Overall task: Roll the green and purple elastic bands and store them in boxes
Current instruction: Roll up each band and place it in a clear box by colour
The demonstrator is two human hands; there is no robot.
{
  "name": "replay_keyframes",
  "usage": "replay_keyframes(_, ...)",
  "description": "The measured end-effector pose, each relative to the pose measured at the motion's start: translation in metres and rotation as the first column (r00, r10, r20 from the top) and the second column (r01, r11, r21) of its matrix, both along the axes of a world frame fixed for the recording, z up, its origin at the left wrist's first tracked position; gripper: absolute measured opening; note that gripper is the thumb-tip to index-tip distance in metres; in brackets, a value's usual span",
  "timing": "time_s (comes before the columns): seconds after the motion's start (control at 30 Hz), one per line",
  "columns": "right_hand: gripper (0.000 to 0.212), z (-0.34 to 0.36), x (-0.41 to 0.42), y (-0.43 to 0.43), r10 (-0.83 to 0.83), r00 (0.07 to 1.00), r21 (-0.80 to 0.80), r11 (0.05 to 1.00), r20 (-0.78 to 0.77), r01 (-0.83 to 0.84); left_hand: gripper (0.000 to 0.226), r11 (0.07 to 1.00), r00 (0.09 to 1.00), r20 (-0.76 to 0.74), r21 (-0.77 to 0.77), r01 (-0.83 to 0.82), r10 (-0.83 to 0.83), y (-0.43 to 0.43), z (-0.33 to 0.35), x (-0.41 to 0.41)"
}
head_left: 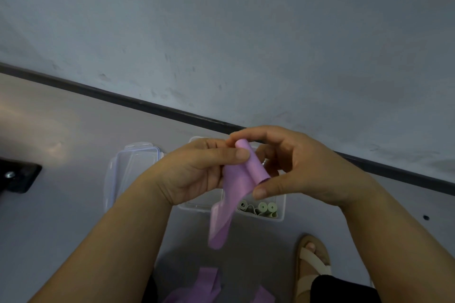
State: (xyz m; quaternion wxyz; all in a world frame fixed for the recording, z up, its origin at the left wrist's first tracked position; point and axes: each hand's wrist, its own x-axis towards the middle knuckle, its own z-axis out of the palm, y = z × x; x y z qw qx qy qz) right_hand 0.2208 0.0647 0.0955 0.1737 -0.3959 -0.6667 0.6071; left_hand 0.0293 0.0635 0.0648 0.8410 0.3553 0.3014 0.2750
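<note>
Both hands hold a purple elastic band [240, 177] above the floor. My left hand [197, 170] pinches its upper part between thumb and fingers. My right hand [295, 165] grips the rolled top end, thumb under the roll, forefinger over it. The band's loose tail [219, 226] hangs down. Below the hands stands a clear plastic box [280, 206] holding rolled green bands [262, 208]. More purple bands [206, 280] lie at the bottom edge.
A clear box lid [128, 167] lies on the grey floor to the left of the box. A sandalled foot [312, 258] is at the lower right. A dark skirting strip [123, 99] meets the wall behind. A black bracket [19, 176] sits at far left.
</note>
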Motion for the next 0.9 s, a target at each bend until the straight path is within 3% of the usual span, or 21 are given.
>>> replay_keyframes(0.2, 0.058, -0.002, 0.002, 0.000, -0.018, 0.996, -0.036, 0.999, -0.089, 0.015, 0.028, 0.999, 0.999, 0.013, 0.029, 0.040, -0.041, -0.001, 0.002, 0.000)
replay_keyframes(0.37, 0.056, -0.003, 0.004, 0.000, -0.003, 0.986, -0.121, 0.992, -0.170, -0.018, 0.020, 0.999, 0.987, -0.161, 0.037, -0.005, 0.011, -0.003, 0.007, 0.004)
replay_keyframes(0.53, 0.057, -0.004, 0.006, 0.001, -0.001, 0.995, -0.059, 0.998, -0.100, -0.005, 0.020, 0.994, 0.991, -0.115, 0.086, 0.074, -0.063, -0.003, 0.007, 0.001)
replay_keyframes(0.63, 0.057, -0.001, 0.007, 0.002, 0.012, 0.999, -0.019, 1.000, -0.041, -0.013, 0.034, 0.991, 0.995, -0.047, 0.097, 0.094, -0.090, -0.002, 0.004, -0.002)
replay_keyframes(0.7, 0.058, 0.000, 0.006, 0.001, 0.025, 1.000, 0.007, 1.000, -0.008, -0.025, 0.042, 0.994, 0.995, -0.069, 0.084, 0.073, -0.067, -0.002, 0.001, -0.001)
replay_keyframes(0.9, 0.062, 0.001, 0.004, 0.001, 0.063, 0.995, 0.058, 0.996, 0.082, -0.067, 0.035, 0.997, 0.989, -0.144, 0.069, 0.028, -0.018, -0.002, -0.002, 0.001)
